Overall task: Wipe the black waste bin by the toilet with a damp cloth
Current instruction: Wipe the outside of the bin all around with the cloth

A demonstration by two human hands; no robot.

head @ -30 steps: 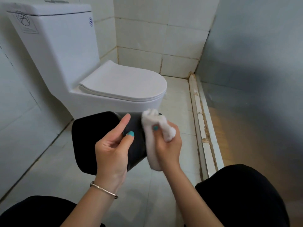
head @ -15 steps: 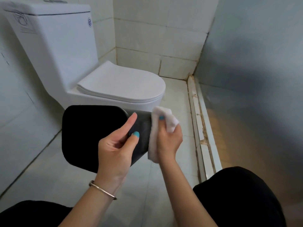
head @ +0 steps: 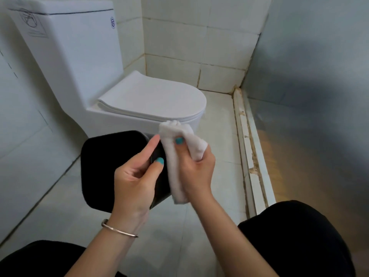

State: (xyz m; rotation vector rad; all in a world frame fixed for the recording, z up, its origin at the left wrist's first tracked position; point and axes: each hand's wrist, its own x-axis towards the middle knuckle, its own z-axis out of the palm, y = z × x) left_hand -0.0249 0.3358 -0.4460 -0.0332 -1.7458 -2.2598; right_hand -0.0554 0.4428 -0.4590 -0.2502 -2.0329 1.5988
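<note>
The bin [head: 103,168] is one black bin, tipped and held off the floor just in front of the toilet [head: 127,100], its broad dark face turned up toward the camera. The left hand [head: 133,176] steadies it from the near side: the thumb presses on the bin's right edge and the forefinger lies straight along the top, so the hand is held open against it rather than wrapped around. The cloth [head: 175,160] is a single white cloth, bunched at the top and hanging down flat against the bin's right side; the right hand [head: 196,166] pinches it, thumb on the front and fingers curled behind. The step in hand looks like the wiping itself, on the bin's right side wall. Whether the cloth is damp cannot be told. The next move probably calls for drawing the cloth along that wall with firm pressure while the left hand keeps the bin from turning, then rotating the bin to bring an unwiped face round. Counted: one bin, one cloth, one toilet with its lid closed, two hands, and one bracelet [head: 119,229] on the left wrist, well below the toilet.
</note>
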